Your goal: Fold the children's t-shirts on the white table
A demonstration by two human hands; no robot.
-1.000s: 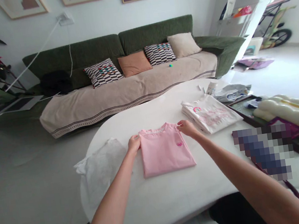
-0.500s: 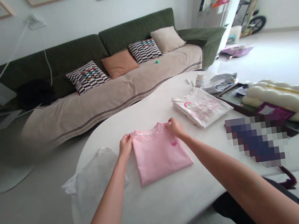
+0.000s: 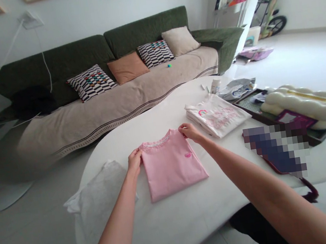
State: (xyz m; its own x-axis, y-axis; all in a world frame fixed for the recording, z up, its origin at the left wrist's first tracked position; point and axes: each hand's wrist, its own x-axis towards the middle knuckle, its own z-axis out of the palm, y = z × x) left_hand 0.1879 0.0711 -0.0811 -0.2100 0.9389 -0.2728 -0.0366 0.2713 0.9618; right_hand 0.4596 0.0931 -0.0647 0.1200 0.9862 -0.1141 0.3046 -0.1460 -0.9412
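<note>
A folded pink T-shirt (image 3: pixel 172 167) lies on the white table (image 3: pixel 177 225), neckline away from me, with a small darker pink emblem on its chest. My left hand (image 3: pixel 134 160) pinches its upper left corner. At the upper right corner, beside the collar, my right hand (image 3: pixel 189 132) pinches the cloth too. A stack of folded white shirts (image 3: pixel 218 116), the top one printed in pink with a rainbow, sits just beyond my right hand. To the left, partly behind my left forearm, a white garment (image 3: pixel 100 191) is spread on the table.
At right stands a dark tray (image 3: pixel 242 106) with a cream, cloud-shaped box (image 3: pixel 306 106). A blurred-out item (image 3: pixel 273 151) lies before it. A small white bottle (image 3: pixel 215 86) and a silvery packet (image 3: pixel 238 88) are behind the shirts. A green sofa (image 3: pixel 144 29) with cushions runs beyond the table.
Both hands keep their pinch on the pink T-shirt's upper corners, and its collar edge looks slightly raised. The whole view has shifted a little; other things stay put.
</note>
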